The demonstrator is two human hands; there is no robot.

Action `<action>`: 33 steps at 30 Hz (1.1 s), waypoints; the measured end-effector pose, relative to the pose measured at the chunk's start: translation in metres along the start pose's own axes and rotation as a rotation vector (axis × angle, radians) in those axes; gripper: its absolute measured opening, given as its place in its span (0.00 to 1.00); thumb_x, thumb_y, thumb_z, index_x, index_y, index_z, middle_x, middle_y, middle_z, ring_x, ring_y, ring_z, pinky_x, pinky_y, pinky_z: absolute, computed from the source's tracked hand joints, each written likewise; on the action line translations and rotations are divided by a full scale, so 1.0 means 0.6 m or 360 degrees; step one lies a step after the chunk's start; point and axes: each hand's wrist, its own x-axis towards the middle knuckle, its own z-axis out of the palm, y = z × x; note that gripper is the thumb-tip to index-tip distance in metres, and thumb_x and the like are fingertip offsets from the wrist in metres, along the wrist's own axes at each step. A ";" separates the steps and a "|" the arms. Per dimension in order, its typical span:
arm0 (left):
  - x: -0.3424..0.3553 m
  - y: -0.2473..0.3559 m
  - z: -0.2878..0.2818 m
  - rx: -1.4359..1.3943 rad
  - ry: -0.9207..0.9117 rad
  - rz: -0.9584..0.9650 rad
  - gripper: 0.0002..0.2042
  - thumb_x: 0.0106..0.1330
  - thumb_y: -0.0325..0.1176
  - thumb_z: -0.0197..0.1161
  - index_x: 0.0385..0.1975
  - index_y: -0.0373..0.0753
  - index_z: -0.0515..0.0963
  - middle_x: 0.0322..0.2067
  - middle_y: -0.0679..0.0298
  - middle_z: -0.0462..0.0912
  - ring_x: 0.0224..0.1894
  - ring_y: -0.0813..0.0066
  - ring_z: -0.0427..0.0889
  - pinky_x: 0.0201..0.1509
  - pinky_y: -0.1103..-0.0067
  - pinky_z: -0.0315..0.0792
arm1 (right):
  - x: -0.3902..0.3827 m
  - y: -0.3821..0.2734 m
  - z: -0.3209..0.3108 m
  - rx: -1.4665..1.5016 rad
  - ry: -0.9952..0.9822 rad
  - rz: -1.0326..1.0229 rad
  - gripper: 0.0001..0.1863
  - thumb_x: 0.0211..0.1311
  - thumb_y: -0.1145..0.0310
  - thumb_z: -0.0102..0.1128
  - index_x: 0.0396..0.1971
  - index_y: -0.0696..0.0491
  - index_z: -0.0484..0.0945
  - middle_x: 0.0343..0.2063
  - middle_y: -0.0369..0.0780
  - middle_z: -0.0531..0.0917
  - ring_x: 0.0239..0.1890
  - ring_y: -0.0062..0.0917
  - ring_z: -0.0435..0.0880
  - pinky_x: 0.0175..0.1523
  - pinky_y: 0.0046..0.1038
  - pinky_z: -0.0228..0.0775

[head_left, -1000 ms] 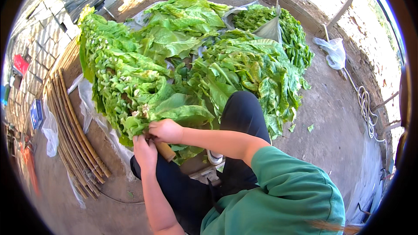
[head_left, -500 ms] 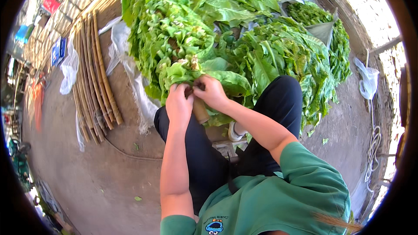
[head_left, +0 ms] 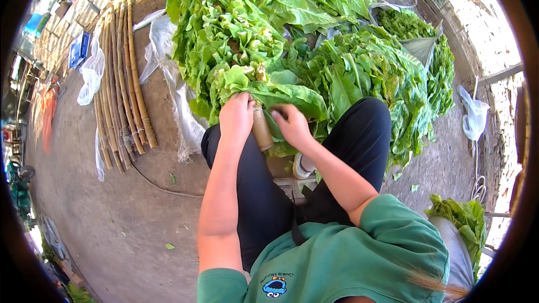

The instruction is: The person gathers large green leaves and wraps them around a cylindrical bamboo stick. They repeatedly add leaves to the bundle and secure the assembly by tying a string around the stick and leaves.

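A bamboo pole [head_left: 261, 129] juts toward me out of a long row of big green leaves [head_left: 224, 50]. Its near end lies over my left thigh. My left hand [head_left: 237, 116] is closed at the left side of the pole, against the nearest leaves; whatever it pinches is hidden under its fingers. Just right of the pole, my right hand [head_left: 294, 125] has its fingers curled in beside a broad leaf [head_left: 300, 100]. Anything between those fingertips is too small to make out.
More leaves are heaped to the right [head_left: 365, 73] and at the back [head_left: 314, 0]. Several bare poles [head_left: 123, 84] lie at left, beside white plastic sheeting [head_left: 177, 90] and a blue box [head_left: 78, 50]. A leaf bundle [head_left: 463, 221] stands behind my right side.
My right hand has drawn away from my left, to the right of the pole. My left hand stays by the leaves. The view has shifted slightly, bringing in the leaf bundle at lower right.
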 end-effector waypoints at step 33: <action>-0.015 0.020 -0.003 0.0164 -0.0039 -0.0563 0.11 0.59 0.41 0.55 0.31 0.40 0.73 0.24 0.51 0.80 0.30 0.52 0.79 0.34 0.63 0.71 | 0.073 0.042 0.077 0.1705 -0.0881 0.0933 0.25 0.62 0.47 0.47 0.47 0.52 0.69 0.40 0.41 0.78 0.40 0.28 0.77 0.47 0.33 0.69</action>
